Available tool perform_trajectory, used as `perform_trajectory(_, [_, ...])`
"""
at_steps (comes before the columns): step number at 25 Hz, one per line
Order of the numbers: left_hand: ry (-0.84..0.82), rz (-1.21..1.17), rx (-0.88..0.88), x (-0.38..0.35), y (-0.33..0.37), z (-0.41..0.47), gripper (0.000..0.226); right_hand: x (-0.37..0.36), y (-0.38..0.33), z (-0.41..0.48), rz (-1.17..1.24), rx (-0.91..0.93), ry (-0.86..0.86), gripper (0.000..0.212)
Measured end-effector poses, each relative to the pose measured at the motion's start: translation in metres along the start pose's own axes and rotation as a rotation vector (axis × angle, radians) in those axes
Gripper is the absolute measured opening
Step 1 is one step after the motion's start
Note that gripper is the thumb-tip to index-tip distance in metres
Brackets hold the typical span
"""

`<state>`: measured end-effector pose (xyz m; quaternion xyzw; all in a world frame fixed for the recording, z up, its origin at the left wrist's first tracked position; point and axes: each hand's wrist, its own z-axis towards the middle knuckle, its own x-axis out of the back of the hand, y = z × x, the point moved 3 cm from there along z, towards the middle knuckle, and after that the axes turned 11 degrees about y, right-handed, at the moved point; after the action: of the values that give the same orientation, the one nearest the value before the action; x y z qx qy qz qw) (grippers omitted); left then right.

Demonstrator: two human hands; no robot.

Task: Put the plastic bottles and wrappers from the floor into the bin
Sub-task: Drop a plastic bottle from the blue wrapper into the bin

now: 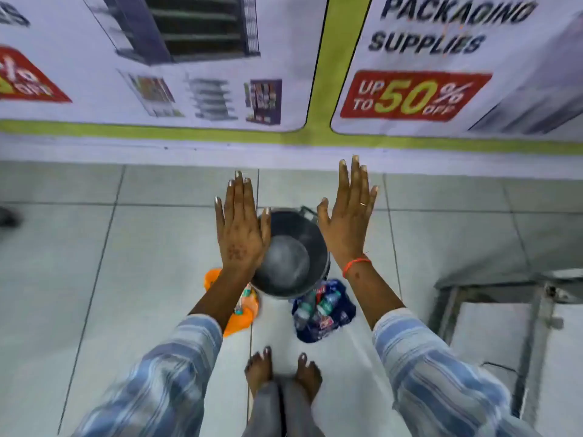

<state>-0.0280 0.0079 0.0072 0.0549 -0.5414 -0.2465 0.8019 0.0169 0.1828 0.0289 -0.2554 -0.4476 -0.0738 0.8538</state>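
A dark grey round bin [291, 257] stands on the tiled floor between my two outstretched hands, and I can see its bare bottom. My left hand [241, 225] is flat, palm down, over the bin's left rim and holds nothing. On the other side, my right hand [348, 216] is also flat with fingers apart, just right of the rim. On the floor just in front of the bin lie orange wrappers [241, 313], partly hidden by my left forearm, and a blue wrapper with plastic bottles [323, 307] on it.
A wall with printed sale posters [416, 93] runs behind the bin. A metal frame [492, 310] stands at the right. My bare feet [282, 370] are just behind the litter. A dark object [8, 217] sits at the far left edge.
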Motion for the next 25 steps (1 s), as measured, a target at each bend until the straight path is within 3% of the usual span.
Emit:
perform_trajectory(5, [-0.248, 0.079, 0.082, -0.125, -0.058, -0.078, 0.058, -0.111, 0.092, -0.117, -0.063, -0.199, -0.179, 0.063])
perform_trajectory(8, [-0.306, 0.120, 0.106, -0.176, -0.086, -0.114, 0.061, -0.164, 0.153, -0.203, -0.029, -0.482, -0.228, 0.058])
perform_trajectory(11, [-0.323, 0.162, 0.126, -0.213, -0.115, -0.137, 0.063, -0.220, 0.193, -0.294, -0.030, -0.844, -0.561, 0.061])
perform_trajectory(13, [-0.317, 0.154, 0.164, -0.230, -0.130, -0.156, 0.065, -0.250, 0.205, -0.338, -0.031, -0.981, -0.731, 0.070])
perform_trajectory(18, [-0.260, 0.076, 0.184, -0.249, -0.138, -0.175, 0.067, -0.295, 0.216, -0.371, -0.067, -1.142, -0.742, 0.074])
perform_trajectory(22, [-0.222, 0.058, 0.189, -0.255, -0.142, -0.184, 0.065, -0.298, 0.224, -0.392, -0.081, -1.265, -0.778, 0.060])
perform_trajectory(25, [-0.212, 0.074, 0.167, -0.259, -0.146, -0.184, 0.063, -0.299, 0.224, -0.378, -0.098, -1.295, -0.611, 0.082])
